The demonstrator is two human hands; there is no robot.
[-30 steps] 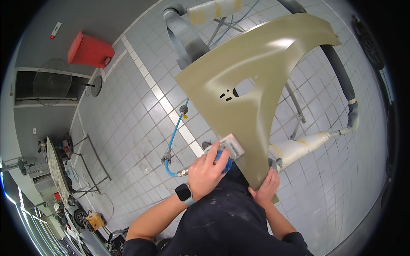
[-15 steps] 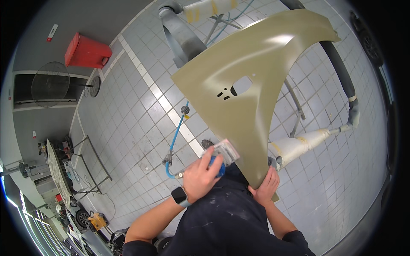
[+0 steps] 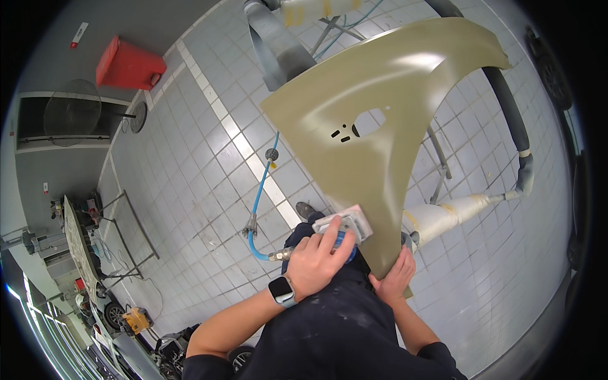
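An olive car fender panel (image 3: pixel 354 164), with an oval cutout and small slots, rests on a padded stand (image 3: pixel 446 215). My left hand (image 3: pixel 323 259) grips a pneumatic sander (image 3: pixel 342 225) with a blue body, a clear housing and a pale square pad, which is on the panel's lower left edge. A blue air hose (image 3: pixel 258 196) runs from it by a metal fitting. My right hand (image 3: pixel 396 275) grips the panel's lower tip, its fingers along the right edge and thumb on the left.
A red bin (image 3: pixel 126 63) and a fan (image 3: pixel 79 114) stand by the left wall. Further down are a work table (image 3: pixel 82 247) and a yellow machine (image 3: pixel 136 320). A car wheel (image 3: pixel 548 82) shows at the right. My shoe (image 3: pixel 305 210) is on the tiled floor (image 3: pixel 190 171).
The sander in my left hand shifted left, then back right to slightly beyond its earlier spot and a little lower. More of my leg and shoe shows now. My right hand stays on the tip.
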